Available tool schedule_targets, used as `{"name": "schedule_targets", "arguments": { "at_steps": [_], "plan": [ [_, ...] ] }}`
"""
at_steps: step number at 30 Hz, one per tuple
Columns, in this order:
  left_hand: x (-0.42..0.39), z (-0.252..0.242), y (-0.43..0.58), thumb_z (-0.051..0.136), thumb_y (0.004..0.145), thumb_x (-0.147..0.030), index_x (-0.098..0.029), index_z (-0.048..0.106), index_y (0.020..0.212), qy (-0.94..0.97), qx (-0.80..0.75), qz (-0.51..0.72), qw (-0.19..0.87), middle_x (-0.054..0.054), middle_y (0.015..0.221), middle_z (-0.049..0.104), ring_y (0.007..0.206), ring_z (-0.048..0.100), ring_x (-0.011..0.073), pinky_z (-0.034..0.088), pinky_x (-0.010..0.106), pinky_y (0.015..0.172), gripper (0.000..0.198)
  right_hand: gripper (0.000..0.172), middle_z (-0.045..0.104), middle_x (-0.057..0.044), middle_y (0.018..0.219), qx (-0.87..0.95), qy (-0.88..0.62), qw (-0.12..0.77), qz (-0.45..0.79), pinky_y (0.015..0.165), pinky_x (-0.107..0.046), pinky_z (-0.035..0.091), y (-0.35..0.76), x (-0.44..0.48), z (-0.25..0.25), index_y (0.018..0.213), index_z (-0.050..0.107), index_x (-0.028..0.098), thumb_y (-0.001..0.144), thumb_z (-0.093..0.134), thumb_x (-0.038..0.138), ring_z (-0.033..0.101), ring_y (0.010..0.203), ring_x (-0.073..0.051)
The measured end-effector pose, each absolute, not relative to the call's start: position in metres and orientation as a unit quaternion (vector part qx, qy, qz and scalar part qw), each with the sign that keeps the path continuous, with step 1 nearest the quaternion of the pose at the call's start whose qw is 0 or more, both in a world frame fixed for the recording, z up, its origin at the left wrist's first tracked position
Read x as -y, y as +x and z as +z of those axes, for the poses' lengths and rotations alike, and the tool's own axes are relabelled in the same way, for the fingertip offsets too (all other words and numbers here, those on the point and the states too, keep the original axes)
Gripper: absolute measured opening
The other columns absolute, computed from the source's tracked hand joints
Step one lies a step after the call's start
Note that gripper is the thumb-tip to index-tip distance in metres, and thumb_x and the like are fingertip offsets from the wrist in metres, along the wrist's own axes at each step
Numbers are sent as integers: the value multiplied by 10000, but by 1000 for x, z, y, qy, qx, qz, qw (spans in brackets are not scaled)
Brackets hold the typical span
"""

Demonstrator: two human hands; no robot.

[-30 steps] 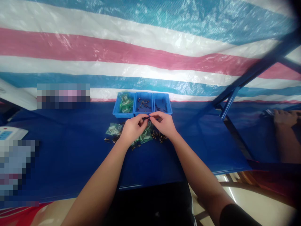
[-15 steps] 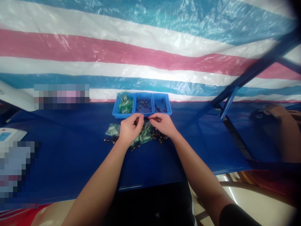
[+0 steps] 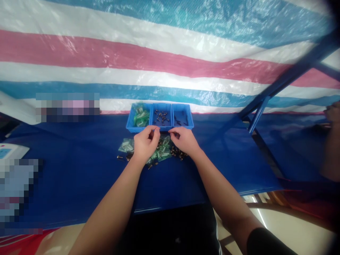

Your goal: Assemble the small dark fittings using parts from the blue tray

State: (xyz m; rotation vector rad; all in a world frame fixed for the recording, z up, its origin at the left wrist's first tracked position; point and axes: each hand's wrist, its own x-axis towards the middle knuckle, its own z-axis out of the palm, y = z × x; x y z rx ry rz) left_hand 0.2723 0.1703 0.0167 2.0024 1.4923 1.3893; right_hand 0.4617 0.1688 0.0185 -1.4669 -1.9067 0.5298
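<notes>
My left hand (image 3: 145, 143) is closed in a pinch just in front of the blue bins; whatever lies between thumb and fingertips is too small to make out. A short gap to its right, my right hand (image 3: 184, 141) is likewise pinched, its contents hidden. Beneath both hands spread small green-tinted plastic bags (image 3: 163, 152) with pale pieces inside. Dark screws with brassy parts (image 3: 179, 154) lie loose by my right wrist. Behind stand three joined bins: the left bin (image 3: 129, 124) holds bags, the middle bin (image 3: 162, 124) screws, the right bin (image 3: 191, 123) a few thin dark pieces.
A white device with a small display (image 3: 12, 151) sits at the left of the blue table (image 3: 87, 170), near blurred-out items. A blue metal frame (image 3: 259, 115) rises on the right. Another person's arm (image 3: 332, 148) shows at the far right. Striped sheeting (image 3: 148, 60) hangs behind.
My hands have drawn slightly further apart, the left shifting a little leftward, both still pinched. At the far right, the other person's arm has moved toward the picture's edge.
</notes>
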Motion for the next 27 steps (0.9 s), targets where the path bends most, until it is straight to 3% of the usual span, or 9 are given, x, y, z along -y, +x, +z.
{"name": "schedule_targets", "arguments": {
  "at_steps": [4, 10, 16, 27],
  "plan": [
    [-170, 17, 272, 563, 949, -362, -183, 728, 928, 694, -517, 479, 147, -25, 590, 615, 544, 558, 102, 430, 209, 590, 244, 237, 765, -5, 858, 715, -632, 237, 182, 739, -302, 515, 468, -168, 25, 1028, 760, 276, 875, 579, 266, 685, 780, -190],
    [-170, 18, 272, 558, 954, -366, -183, 725, 920, 697, -519, 471, 154, -28, 586, 604, 548, 556, 101, 425, 214, 594, 250, 181, 768, 1, 904, 721, -657, 130, 177, 672, -290, 463, 477, -169, 29, 924, 760, 298, 815, 618, 277, 670, 783, -199],
    [-170, 18, 273, 546, 958, -382, -184, 721, 930, 699, -518, 466, 161, -26, 595, 609, 549, 556, 106, 425, 224, 593, 266, 254, 771, -10, 932, 748, -625, 112, 193, 637, -272, 439, 477, -167, 32, 1032, 760, 283, 817, 625, 273, 666, 782, -190],
    [-170, 15, 273, 545, 958, -387, -182, 717, 945, 710, -512, 453, 170, -20, 607, 617, 554, 564, 112, 432, 233, 599, 269, 102, 741, -28, 813, 758, -585, 160, 240, 621, -266, 417, 478, -172, 21, 860, 724, 212, 839, 625, 214, 630, 689, -161]
  ]
}}
